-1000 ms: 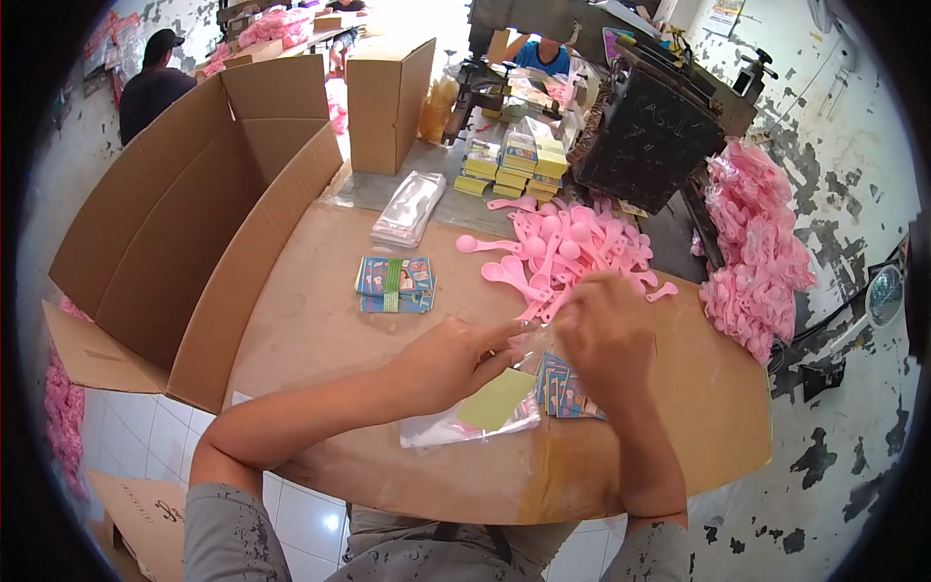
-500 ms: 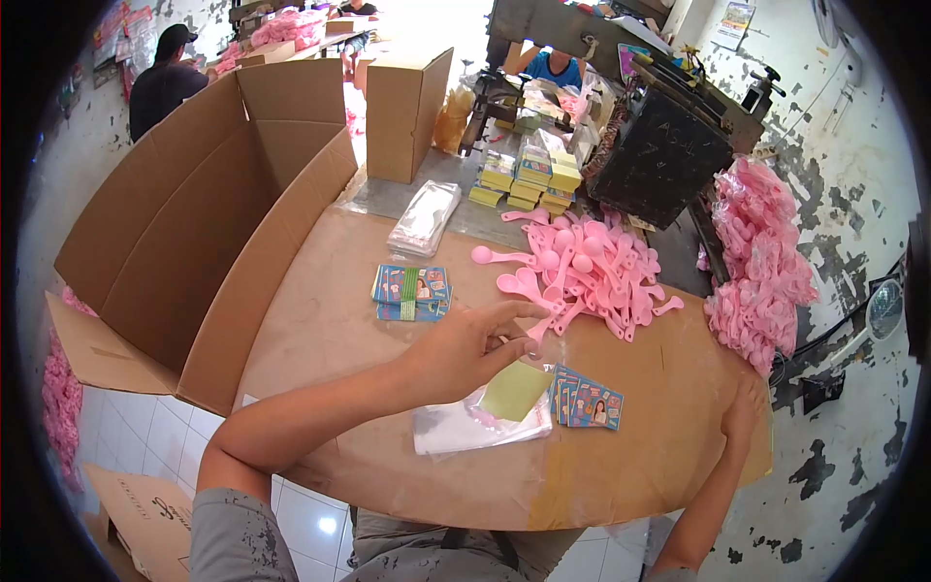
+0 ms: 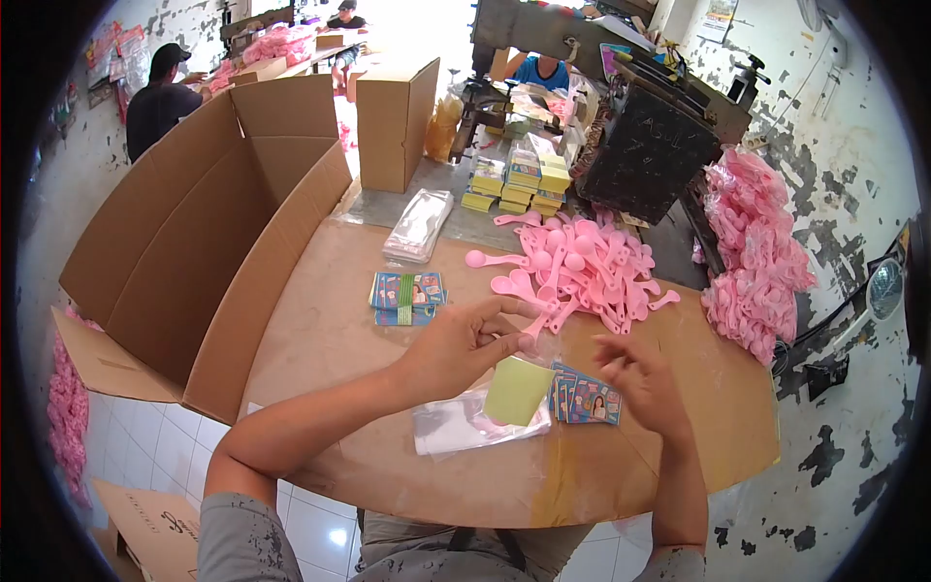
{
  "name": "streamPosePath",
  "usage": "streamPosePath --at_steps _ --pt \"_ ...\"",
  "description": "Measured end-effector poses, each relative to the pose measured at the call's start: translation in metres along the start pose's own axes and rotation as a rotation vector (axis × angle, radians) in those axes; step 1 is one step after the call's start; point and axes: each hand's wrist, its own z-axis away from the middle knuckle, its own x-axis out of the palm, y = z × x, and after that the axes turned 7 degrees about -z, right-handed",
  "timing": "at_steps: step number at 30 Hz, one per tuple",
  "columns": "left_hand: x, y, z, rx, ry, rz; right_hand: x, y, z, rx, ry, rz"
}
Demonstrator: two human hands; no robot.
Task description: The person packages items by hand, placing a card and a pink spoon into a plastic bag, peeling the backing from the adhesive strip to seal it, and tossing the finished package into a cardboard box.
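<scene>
My left hand [image 3: 470,339] is closed, thumb and fingers pinching the top of a clear plastic bag with a yellow-green card [image 3: 519,392] in it. The bag hangs over a stack of flat clear bags [image 3: 451,427] on the table. My right hand [image 3: 640,380] is in the air with fingers apart and slightly bent, holding nothing. Beside it lie fanned blue printed cards [image 3: 592,403]. Just beyond both hands is a heap of pink plastic measuring spoons [image 3: 592,262]; one handle reaches close to my left fingertips.
A big open cardboard box [image 3: 233,339] stands at the left. Banded blue cards [image 3: 407,297] and packed clear bags [image 3: 419,226] lie behind my left hand. Card stacks [image 3: 519,175] and a black machine [image 3: 645,145] are at the back. Bagged pink spoons [image 3: 756,252] hang right. Other people sit beyond.
My right hand has come from the table's right edge inward, near the blue cards. My left hand stays closed on the bag, and the card in it now hangs more upright.
</scene>
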Motion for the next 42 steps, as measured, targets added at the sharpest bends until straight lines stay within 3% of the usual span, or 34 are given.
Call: streamPosePath --at_steps 4,7,10,19,22,31,42 --pt "0.006 -0.012 0.002 0.070 0.076 0.072 0.043 -0.008 -0.026 -0.101 -0.228 -0.199" --pt "0.009 -0.016 0.001 0.071 0.119 0.062 0.057 0.006 -0.034 -0.023 -0.248 -0.348" --pt "0.006 -0.013 0.000 0.006 0.098 0.043 0.060 0.020 -0.034 -0.008 -0.191 -0.489" --pt "0.011 -0.044 -0.008 -0.140 -0.033 0.115 0.057 0.048 -0.023 0.065 -0.156 -0.539" --pt "0.012 -0.044 -0.009 -0.140 -0.014 0.077 0.065 0.054 -0.023 0.042 -0.084 -0.688" --pt "0.012 -0.044 -0.008 -0.151 0.005 -0.016 0.056 0.051 -0.021 0.178 0.037 -0.629" --pt "0.004 -0.051 -0.010 -0.014 -0.065 0.009 0.048 0.063 -0.023 0.098 -0.037 -0.734"
